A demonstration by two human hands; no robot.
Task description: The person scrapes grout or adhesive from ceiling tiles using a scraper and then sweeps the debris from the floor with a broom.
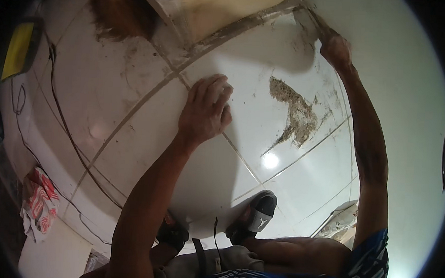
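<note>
My left hand [205, 108] rests palm down on the white floor tiles [233, 124], its slightly bent fingers lying beside a grout joint. Up at the far right corner, where the floor meets the wall, my right hand [336, 49] is closed around a thin flat scraper [315, 24]. The scraper's far end lies along the corner joint, and my fingers hide much of its handle. Between my hands, a loose heap of grey-brown grout debris [298, 115] is spread over the tile, with smears and crumbs around it.
Brown broom bristles [121, 15] touch the floor at the far left. A yellow and black lamp-like object [18, 50] stands at the left edge; dark cables [63, 105] trail across the tiles. A red-and-white bag [40, 202] sits lower left, another bag [340, 221] by the right wall.
</note>
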